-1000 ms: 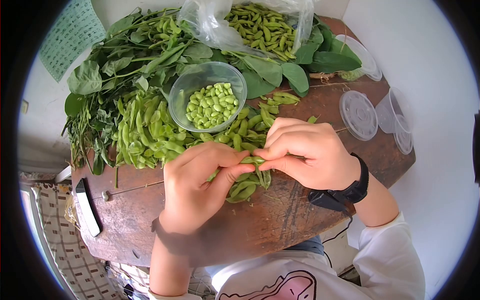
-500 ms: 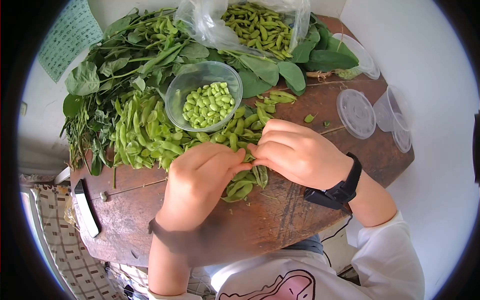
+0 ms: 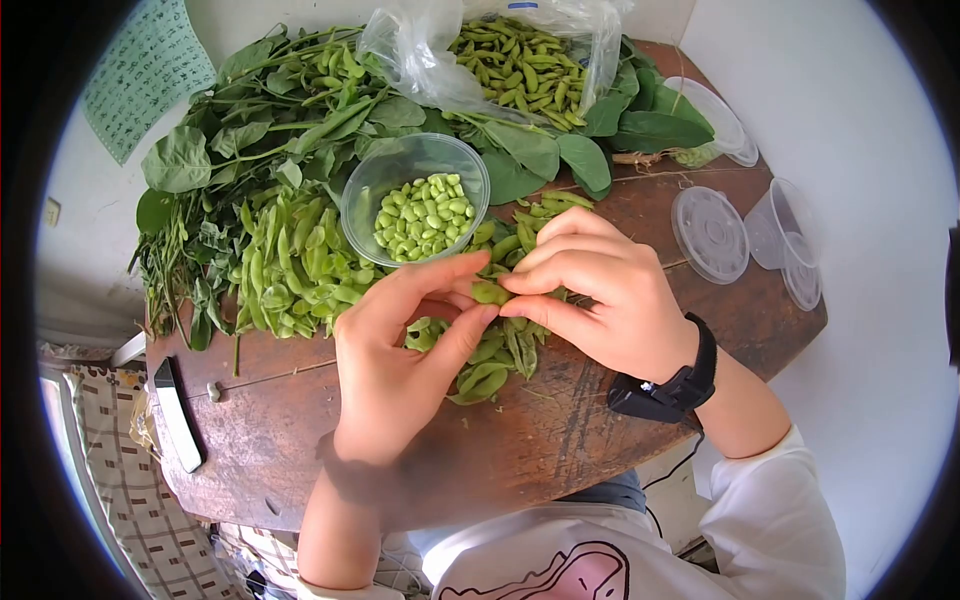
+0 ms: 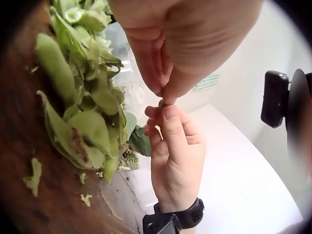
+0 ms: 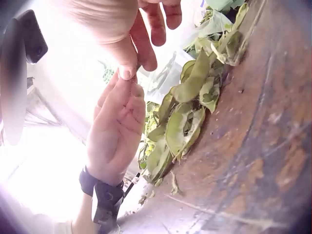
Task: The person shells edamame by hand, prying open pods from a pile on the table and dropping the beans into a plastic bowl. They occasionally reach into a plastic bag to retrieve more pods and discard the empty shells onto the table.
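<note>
Pod [image 3: 489, 292], small and green, sits between the two hands. The right hand [image 3: 615, 290] pinches it between thumb and bent forefinger, its other fingers folded behind. The left hand [image 3: 385, 350] is curved round the pod's other side, its thumb tip at the lower edge and its forefinger arched above; the head view shows a gap behind these two tips, while the left wrist view shows them nearly meeting at the pod. The pod is mostly covered by the fingers, so whether it is split cannot be told.

A black band [image 3: 690, 380] circles the right wrist. Just below the fingers, opened pods [image 3: 483, 380] lie on the wooden table [image 3: 560, 425]. Just beyond the left hand stands a clear bowl [image 3: 358, 200] with loose green beans [image 3: 425, 215] in it. A heap of pods [image 3: 290, 260] lies to the left of the bowl, beyond the left hand, with leafy stems [image 3: 235, 140] behind it. Farther beyond both hands, a clear plastic bag [image 3: 420, 55] holds more pods.

Well to the right of the right hand are a round plastic lid [image 3: 710, 235] and a clear cup [image 3: 785, 220]. Well to the left of the left hand lies a flat black-and-white object [image 3: 178, 415].
</note>
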The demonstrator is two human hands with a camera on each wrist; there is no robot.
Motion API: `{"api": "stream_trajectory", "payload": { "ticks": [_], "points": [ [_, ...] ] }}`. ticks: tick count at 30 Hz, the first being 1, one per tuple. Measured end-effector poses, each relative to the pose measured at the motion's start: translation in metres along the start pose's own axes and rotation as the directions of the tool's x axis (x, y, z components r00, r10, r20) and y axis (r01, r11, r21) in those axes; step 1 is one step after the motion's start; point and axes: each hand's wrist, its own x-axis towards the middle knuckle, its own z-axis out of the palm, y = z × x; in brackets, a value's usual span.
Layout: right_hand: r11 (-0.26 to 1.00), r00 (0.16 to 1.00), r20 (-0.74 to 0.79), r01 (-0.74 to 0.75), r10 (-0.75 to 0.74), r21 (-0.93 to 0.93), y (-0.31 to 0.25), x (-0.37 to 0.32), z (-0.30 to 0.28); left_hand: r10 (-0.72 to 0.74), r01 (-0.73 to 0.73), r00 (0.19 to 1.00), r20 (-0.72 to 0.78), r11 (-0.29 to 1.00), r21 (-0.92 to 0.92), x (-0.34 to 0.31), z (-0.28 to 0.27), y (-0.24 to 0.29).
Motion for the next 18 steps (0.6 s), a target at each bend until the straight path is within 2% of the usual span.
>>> {"api": "stream_trajectory", "payload": {
  "ticks": [5,8,10,11,13,14,16,18],
  "points": [
    [0.999,0.999,-0.02,-0.035,0.036,0.001,-0.004,-0.001,0.005,0.081,-0.081,0.997,0.011,0.994,0.07,0.001,0.0,-0.004],
    [0.996,0.997,-0.028,-0.071,0.072,0.056,-0.005,-0.002,0.006,0.076,-0.076,0.997,0.016,0.997,-0.001,0.001,0.0,-0.004],
    [0.991,0.995,-0.016,-0.096,0.098,0.096,-0.004,-0.003,0.007,-0.066,0.071,0.997,0.033,0.982,-0.174,0.0,0.0,-0.003],
    [0.98,0.99,-0.001,-0.136,0.138,0.146,-0.003,-0.005,0.007,-0.065,0.07,0.997,0.033,0.982,-0.174,-0.001,-0.001,-0.002],
    [0.965,0.984,0.015,-0.175,0.176,0.194,-0.003,-0.006,0.005,-0.205,0.229,0.972,0.115,0.936,-0.266,-0.002,-0.005,-0.001],
    [0.956,0.977,0.05,-0.212,0.206,0.202,-0.004,-0.006,0.004,-0.204,0.228,0.972,0.115,0.937,-0.266,-0.002,-0.005,-0.001],
    [0.946,0.968,0.085,-0.249,0.236,0.209,-0.008,-0.004,0.001,-0.241,0.295,0.954,0.176,0.849,-0.438,-0.002,-0.005,-0.003],
    [0.85,0.899,0.14,-0.438,0.416,0.292,-0.016,-0.003,0.0,-0.243,0.296,0.955,0.172,0.842,-0.452,-0.001,-0.002,0.003]
  ]
}}
